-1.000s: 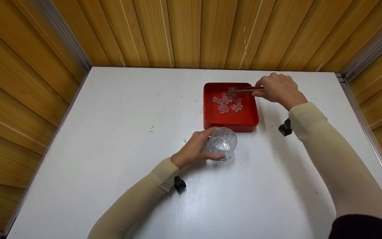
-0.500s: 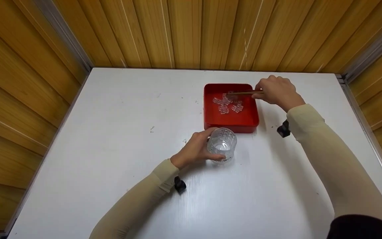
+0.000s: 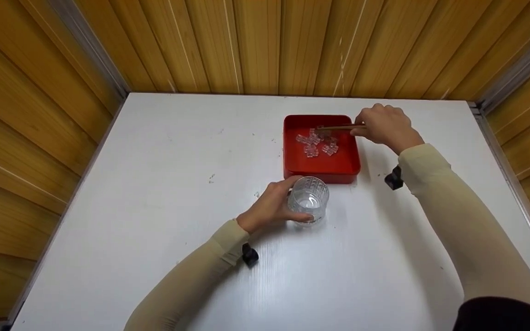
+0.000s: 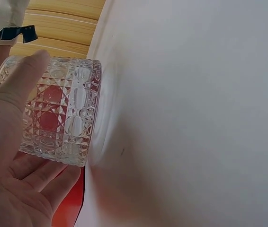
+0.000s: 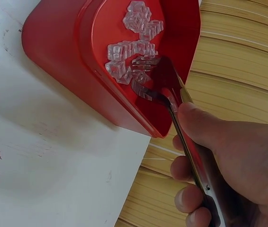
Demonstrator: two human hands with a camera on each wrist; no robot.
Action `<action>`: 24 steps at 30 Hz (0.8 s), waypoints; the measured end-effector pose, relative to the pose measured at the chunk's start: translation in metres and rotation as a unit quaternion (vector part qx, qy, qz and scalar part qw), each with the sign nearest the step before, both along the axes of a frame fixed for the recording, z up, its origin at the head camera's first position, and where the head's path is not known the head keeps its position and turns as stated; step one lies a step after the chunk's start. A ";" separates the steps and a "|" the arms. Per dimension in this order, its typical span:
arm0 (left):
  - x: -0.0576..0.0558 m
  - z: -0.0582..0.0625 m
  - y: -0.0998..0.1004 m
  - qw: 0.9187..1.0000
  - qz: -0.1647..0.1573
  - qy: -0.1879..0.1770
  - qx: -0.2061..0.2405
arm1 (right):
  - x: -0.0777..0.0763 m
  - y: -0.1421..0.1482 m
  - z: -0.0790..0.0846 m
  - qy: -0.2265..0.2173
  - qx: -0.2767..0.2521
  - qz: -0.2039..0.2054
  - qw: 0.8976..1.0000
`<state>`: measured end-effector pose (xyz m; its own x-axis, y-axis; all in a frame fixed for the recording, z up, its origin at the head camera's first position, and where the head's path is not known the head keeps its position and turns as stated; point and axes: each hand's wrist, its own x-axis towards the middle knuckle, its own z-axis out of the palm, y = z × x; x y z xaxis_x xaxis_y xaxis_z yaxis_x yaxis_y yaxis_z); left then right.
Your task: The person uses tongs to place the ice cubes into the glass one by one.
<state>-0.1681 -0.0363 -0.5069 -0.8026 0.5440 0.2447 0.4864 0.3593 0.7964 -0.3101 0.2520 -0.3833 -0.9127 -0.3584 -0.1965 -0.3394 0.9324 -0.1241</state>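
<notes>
My left hand (image 3: 269, 207) grips a clear cut-glass tumbler (image 3: 310, 195) standing on the white table, thumb on its near side and fingers behind it. In the left wrist view, the patterned wall of the glass shows between thumb and fingers. My right hand (image 3: 384, 126) holds metal ice tongs (image 5: 193, 151), thumb on one arm and fingers curled under the other. Their fork-like tips reach down into a red square box (image 3: 322, 177), among several clear ice cubes (image 5: 136, 19). A cube lies between the tips; whether they pinch it I cannot tell.
The box stands just beyond the tumbler, its raised rim facing it. A white table (image 3: 177, 161) carries small dark marks and specks. Wood-patterned panels (image 3: 256, 46) wall in the back and both sides.
My right hand has come slightly down and toward me, and the tongs' arms have drawn closer together over the cubes. My left hand and the tumbler have stayed put.
</notes>
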 end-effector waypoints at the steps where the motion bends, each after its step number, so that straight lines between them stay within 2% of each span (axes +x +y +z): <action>1: 0.000 0.000 0.000 1.000 0.000 -0.001 0.000 | 0.000 0.000 0.000 0.001 -0.001 0.001 1.000; 12: 0.001 0.002 -0.001 1.000 0.012 -0.016 -0.010 | 0.004 0.006 0.006 0.017 -0.009 -0.001 1.000; 24: 0.000 0.001 -0.002 1.000 0.009 -0.026 -0.001 | 0.009 0.013 0.010 0.019 -0.015 -0.001 1.000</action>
